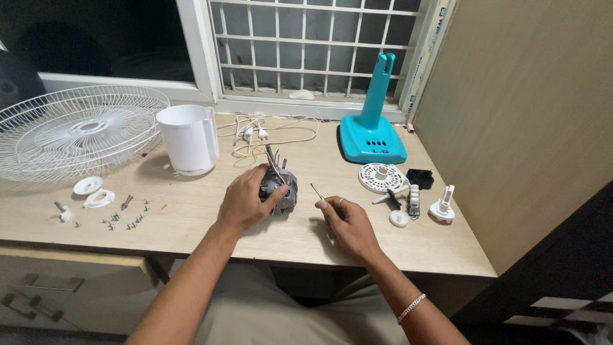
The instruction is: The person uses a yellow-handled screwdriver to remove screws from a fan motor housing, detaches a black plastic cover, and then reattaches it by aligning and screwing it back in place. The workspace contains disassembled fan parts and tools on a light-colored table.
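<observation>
We see one motor (279, 190) at the table's (191, 223) middle, our left hand (246, 199) fingers wrapped around it; our right hand (348, 223) fingers pinch one screwdriver (317, 191). One fan guard (76, 131), one blue stand (372, 128).

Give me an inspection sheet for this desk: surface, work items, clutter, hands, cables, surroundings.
Surface: light wooden desk, crowded with fan parts.
Work items: grey motor with coloured wires sticking up; thin screwdriver.
Clutter: white fan grille, white housing, teal fan base, loose screws, small white parts.
Hands: left hand has its grip on the motor; right hand holds the screwdriver, tip pointing toward the motor.
Cables: white cord with plug coiled behind the motor.
Surroundings: barred window behind; wooden panel at right.
</observation>
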